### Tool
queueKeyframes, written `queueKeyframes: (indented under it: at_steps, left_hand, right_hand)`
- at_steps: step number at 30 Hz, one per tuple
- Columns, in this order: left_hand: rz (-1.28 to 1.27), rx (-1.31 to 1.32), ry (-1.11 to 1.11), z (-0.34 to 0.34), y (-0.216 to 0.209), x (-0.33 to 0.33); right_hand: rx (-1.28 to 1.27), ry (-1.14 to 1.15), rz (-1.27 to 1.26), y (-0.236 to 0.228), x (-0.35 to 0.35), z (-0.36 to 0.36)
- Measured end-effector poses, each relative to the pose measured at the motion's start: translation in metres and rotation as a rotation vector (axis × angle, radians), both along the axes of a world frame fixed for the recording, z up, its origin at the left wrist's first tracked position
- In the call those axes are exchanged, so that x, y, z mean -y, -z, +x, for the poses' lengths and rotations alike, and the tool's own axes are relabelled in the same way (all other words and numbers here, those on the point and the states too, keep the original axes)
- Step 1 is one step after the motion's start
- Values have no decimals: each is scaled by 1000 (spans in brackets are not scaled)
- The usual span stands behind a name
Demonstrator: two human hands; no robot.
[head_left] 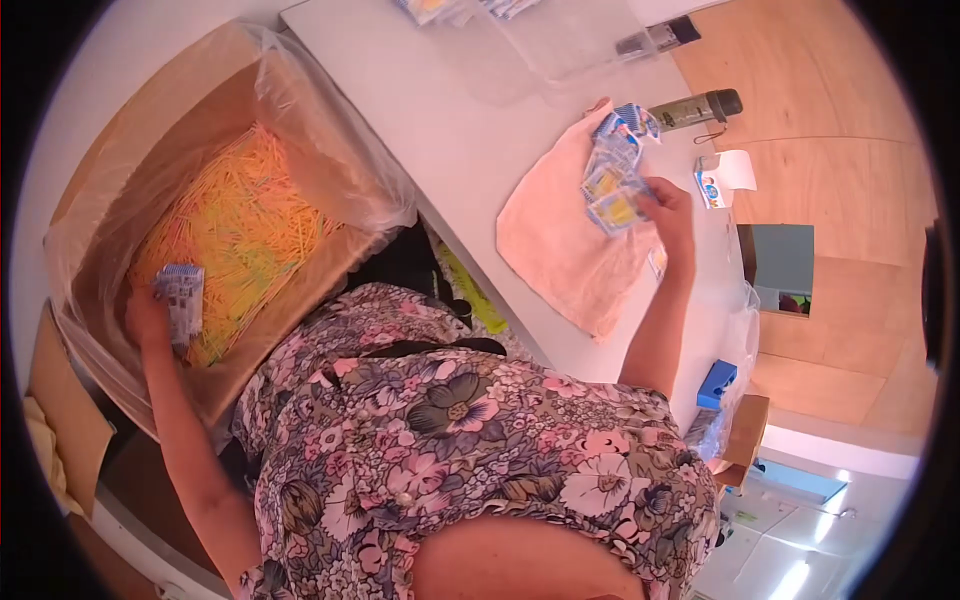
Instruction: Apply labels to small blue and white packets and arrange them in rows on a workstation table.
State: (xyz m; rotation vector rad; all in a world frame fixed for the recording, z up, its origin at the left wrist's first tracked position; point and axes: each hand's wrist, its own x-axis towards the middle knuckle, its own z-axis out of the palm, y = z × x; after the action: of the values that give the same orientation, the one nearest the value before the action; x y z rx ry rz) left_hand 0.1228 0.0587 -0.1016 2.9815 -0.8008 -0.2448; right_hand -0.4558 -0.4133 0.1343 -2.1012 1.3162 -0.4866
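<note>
My left hand (148,315) reaches into a big cardboard box, its fingers closed on a small clear packet (183,300) with a blue-striped top. The packet is just over a heap of thin yellow, orange and green sticks (245,240). Over on the white table, my right hand (670,215) pinches the near end of several small clear packets (613,175) with blue-striped tops and yellow patches. These overlap in a row on a pink cloth (550,235). Another small packet (657,262) shows by the cloth's right edge, partly under my wrist.
Clear plastic lines the cardboard box (105,150). A clear plastic tray (560,45) and more packets (435,10) are at the table's far end. A dark-capped bottle (700,108), a small white carton (722,180) and a blue object (717,383) stand along the right side.
</note>
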Motion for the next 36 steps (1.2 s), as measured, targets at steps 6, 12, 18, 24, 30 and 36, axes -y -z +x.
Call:
queueKeyframes:
  at_steps: [6, 12, 18, 24, 30, 36]
  left_hand:
    - [-68, 180, -67, -9, 6, -26]
    - [-604, -226, 67, -36, -47, 30]
    - [-283, 59, 48, -31, -48, 9]
    - [-876, -599, 108, -48, -92, 39]
    - [-1138, -424, -68, -31, -86, 29]
    - [-1463, -326, -174, -28, -94, 38]
  right_hand:
    - [-473, -45, -767, 23, 7, 35]
    - [248, -382, -544, -11, -102, 178]
    - [0, -1222, -238, 55, -205, 357]
    - [-85, -1349, -135, 121, -246, 460]
    - [-152, -1030, 654, 160, -261, 485]
    - [-545, -1386, -198, 208, -297, 466]
